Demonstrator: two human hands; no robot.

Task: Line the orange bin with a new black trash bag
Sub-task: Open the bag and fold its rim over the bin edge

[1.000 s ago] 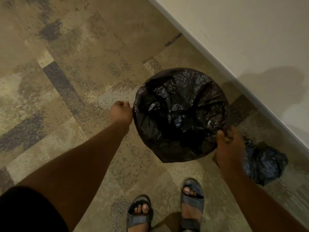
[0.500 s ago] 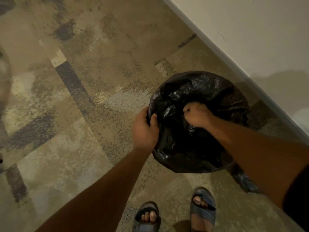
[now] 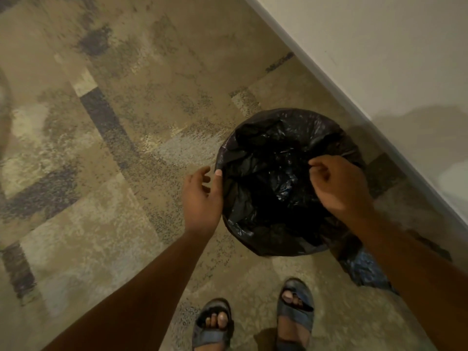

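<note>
On the patterned carpet (image 3: 106,198) close to the wall (image 3: 379,46), we see the bin wholly covered by the black trash bag (image 3: 273,188), its crumpled film sunk inside. Our left hand (image 3: 201,196) is released, thumb touching the bag's left rim. Our right hand (image 3: 336,186) pinches film above the opening. A second black bag (image 3: 364,272) lies beside the bin, near our sandals (image 3: 295,307).

bin (image 3: 253,245): fully covered by bag | second bag (image 3: 364,269): partly behind right forearm | sandals (image 3: 295,312): heels cropped
</note>
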